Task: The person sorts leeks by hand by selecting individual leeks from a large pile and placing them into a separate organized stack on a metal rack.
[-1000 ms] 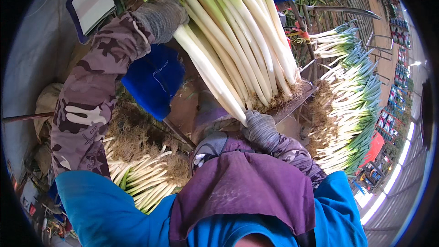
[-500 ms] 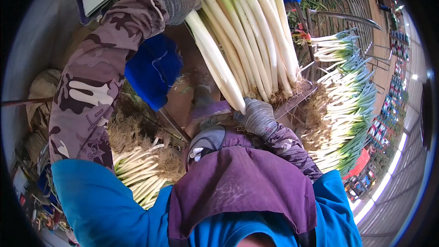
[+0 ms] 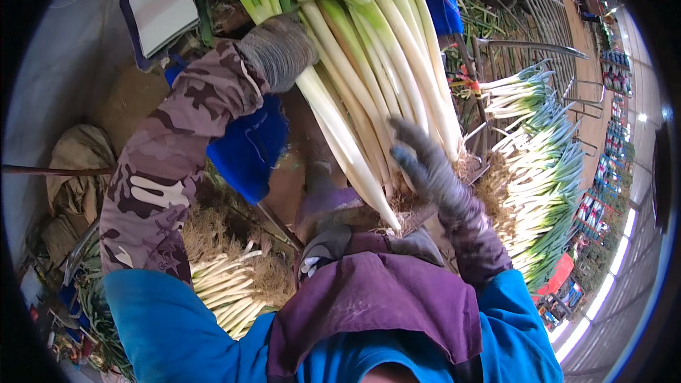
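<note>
My left hand, in a grey knitted glove, grips a leek at the upper left of the bundle of long white-and-green leeks, whose roots point toward me. The held leek slants down with its small root end low in the middle. My right hand, gloved and blurred, is raised over the lower right part of the bundle with fingers apart; whether its fingertips touch the stalks I cannot tell.
Many leeks lie in a row at right, with more at lower left. A blue cloth hangs left of the bundle. A white-faced pad sits upper left; metal bars stand upper right.
My right hand has left the root end of the outer leek, moved up and right, and opened. My left hand, still gripping, has come slightly lower in the picture.
</note>
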Demonstrator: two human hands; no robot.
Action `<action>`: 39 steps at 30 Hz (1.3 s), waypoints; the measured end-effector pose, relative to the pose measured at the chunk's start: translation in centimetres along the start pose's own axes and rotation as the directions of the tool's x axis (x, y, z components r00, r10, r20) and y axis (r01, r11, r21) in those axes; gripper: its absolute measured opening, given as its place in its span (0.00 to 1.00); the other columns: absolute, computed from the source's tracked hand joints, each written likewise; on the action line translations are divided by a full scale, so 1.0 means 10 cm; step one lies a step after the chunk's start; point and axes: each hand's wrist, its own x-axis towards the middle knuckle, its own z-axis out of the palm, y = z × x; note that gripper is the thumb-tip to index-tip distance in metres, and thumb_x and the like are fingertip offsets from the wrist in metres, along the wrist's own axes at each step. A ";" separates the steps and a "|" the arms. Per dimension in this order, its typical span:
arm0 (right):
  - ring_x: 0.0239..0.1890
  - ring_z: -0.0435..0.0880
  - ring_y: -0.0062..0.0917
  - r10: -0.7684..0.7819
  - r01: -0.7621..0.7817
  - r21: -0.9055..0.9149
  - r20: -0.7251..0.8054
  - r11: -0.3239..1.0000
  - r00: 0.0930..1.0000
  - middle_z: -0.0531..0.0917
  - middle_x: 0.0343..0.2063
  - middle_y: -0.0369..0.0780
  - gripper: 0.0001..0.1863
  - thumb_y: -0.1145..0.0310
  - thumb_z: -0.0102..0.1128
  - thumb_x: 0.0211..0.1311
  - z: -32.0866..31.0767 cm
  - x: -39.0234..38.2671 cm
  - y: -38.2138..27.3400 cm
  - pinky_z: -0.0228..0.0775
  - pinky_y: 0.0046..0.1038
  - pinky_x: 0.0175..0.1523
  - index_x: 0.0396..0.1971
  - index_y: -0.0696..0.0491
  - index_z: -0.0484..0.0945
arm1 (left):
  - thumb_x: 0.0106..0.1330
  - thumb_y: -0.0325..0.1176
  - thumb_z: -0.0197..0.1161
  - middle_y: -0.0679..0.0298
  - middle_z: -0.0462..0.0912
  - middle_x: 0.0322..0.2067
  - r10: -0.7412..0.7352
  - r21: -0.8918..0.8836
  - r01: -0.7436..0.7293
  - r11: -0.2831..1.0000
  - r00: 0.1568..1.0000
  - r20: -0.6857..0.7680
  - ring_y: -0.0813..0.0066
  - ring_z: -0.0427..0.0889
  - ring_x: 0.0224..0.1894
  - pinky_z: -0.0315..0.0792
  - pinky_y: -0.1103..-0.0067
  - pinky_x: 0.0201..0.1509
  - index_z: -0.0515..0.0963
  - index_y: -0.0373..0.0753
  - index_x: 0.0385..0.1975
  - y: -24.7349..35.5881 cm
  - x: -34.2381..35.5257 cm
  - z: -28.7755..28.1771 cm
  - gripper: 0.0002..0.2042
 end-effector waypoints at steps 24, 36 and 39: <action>0.73 0.55 0.46 0.306 -0.306 -0.162 -0.028 0.938 0.952 0.57 0.70 0.57 0.48 0.40 0.51 0.67 0.52 0.73 0.59 0.46 0.36 0.76 0.73 0.58 0.47 | 0.67 0.44 0.58 0.53 0.77 0.51 0.083 -0.191 -0.216 0.957 0.839 -0.537 0.53 0.72 0.58 0.62 0.62 0.69 0.78 0.35 0.50 -0.02 0.03 -0.14 0.20; 0.74 0.52 0.48 0.216 -0.209 -0.073 0.101 0.975 0.971 0.56 0.70 0.59 0.48 0.35 0.44 0.68 0.58 0.30 0.48 0.44 0.36 0.76 0.71 0.62 0.52 | 0.71 0.51 0.49 0.56 0.82 0.49 0.058 -0.177 -0.068 0.982 0.996 -0.062 0.56 0.79 0.52 0.76 0.57 0.48 0.85 0.39 0.39 0.20 0.68 0.21 0.23; 0.74 0.54 0.46 0.178 -0.147 -0.176 0.176 0.973 0.968 0.58 0.69 0.57 0.46 0.38 0.47 0.69 0.41 0.03 0.17 0.44 0.37 0.76 0.70 0.62 0.54 | 0.72 0.48 0.47 0.55 0.81 0.50 0.133 -0.049 -0.143 0.988 0.977 -0.167 0.57 0.75 0.58 0.65 0.59 0.65 0.84 0.39 0.42 0.22 0.27 -0.09 0.21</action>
